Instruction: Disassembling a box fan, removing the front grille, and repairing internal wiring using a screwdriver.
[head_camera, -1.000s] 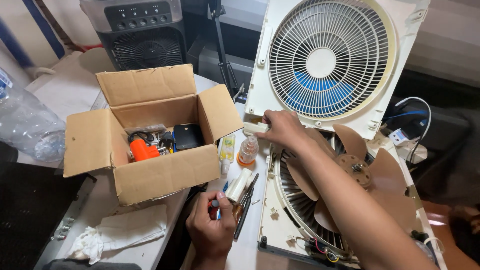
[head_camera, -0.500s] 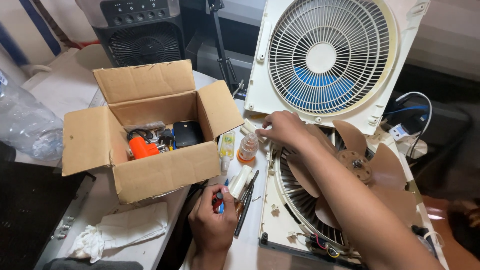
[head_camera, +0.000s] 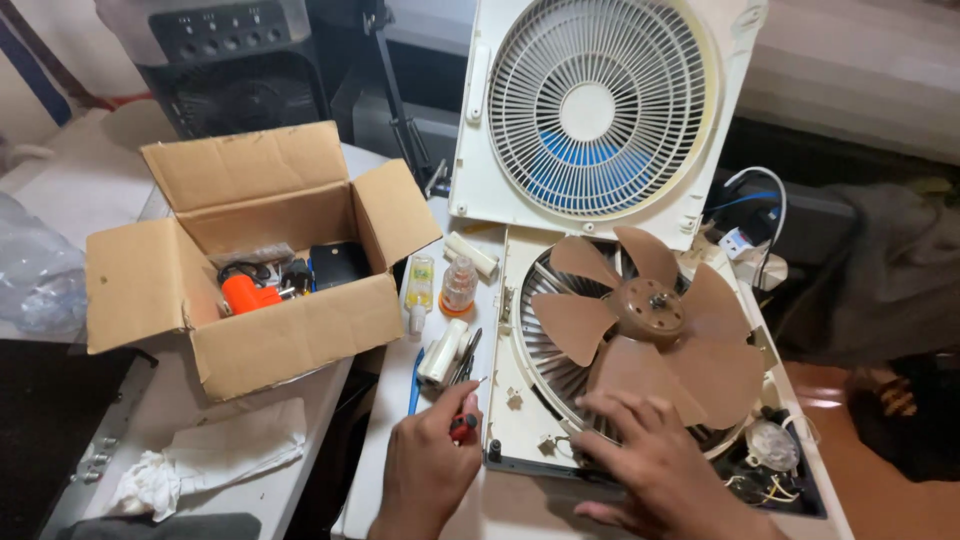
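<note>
Fan (head_camera: 640, 340), a white box unit opened flat on the bench (head_camera: 400, 470), lies right in front of the person, its brown blades (head_camera: 650, 310) exposed over the lower grille. The front cover (head_camera: 600, 110) with its round grille stands upright behind the blades. The right hand (head_camera: 650, 450) rests on the fan's near edge, fingers (head_camera: 620, 410) spread wide and flat, touching the grille just below the blades and holding nothing. The left hand (head_camera: 430, 470) sits just left of the fan's frame, fingers closed around a small screwdriver (head_camera: 463, 420) with a red-and-black handle, its tip pointing toward the frame.

A cardboard box (head_camera: 260, 260) stands open on the bench to the left, well apart from both hands. Inside it lie an orange tool (head_camera: 245, 295), a black block (head_camera: 340, 265) and some dark cables. Between box and fan lie a small clear bottle (head_camera: 458, 285), a white tube (head_camera: 470, 253) and pliers (head_camera: 462, 360). A crumpled white cloth (head_camera: 200, 465) lies in front of the box.
</note>
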